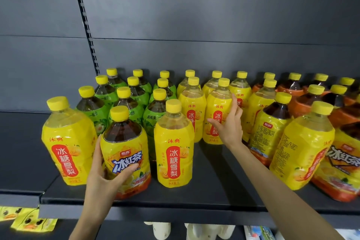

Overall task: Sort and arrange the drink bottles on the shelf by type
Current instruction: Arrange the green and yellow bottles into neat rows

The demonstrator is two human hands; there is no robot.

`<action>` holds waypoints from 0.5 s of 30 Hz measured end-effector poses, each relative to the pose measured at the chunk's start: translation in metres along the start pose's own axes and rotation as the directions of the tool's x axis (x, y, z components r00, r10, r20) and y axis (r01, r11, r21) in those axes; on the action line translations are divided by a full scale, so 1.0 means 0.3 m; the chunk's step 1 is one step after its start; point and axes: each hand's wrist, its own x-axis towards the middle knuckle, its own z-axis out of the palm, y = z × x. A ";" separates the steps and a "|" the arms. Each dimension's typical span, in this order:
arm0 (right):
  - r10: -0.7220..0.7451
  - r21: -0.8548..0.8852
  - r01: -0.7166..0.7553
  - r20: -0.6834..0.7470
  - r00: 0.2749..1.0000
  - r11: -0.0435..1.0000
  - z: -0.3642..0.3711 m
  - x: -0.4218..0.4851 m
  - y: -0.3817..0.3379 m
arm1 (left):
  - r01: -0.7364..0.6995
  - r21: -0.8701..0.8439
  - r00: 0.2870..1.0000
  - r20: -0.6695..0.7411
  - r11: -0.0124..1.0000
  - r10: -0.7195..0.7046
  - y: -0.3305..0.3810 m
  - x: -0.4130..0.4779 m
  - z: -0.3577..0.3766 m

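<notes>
left hand (99, 177) grips the dark tea bottle (124, 142) standing upright at the front edge of the shelf (214, 181), thumb across the label, fingers round its left side. right hand (228, 124) is spread wide, thumb and straight fingers laid against a yellow pear drink bottle (214, 101) in the second row. green-label bottles (134, 103) stand rear left, orange-label bottles (303, 101) rear right. duck-print packets (29, 220) lie below left.
</notes>
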 end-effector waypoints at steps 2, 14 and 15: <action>0.008 -0.006 -0.008 -0.006 1.000 1.000 0.009 0.008 0.000 | 0.001 0.012 1.000 0.008 1.000 -0.001 -0.002 -0.004 -0.001; -0.015 -0.062 0.014 -0.024 1.000 0.998 -0.048 -0.056 -0.064 | 0.002 0.043 0.999 -0.044 0.999 0.000 -0.006 -0.012 0.000; -0.089 0.017 0.090 -0.051 0.995 0.996 -0.061 -0.102 -0.090 | -0.001 0.076 0.998 -0.059 0.997 0.006 -0.012 -0.012 -0.002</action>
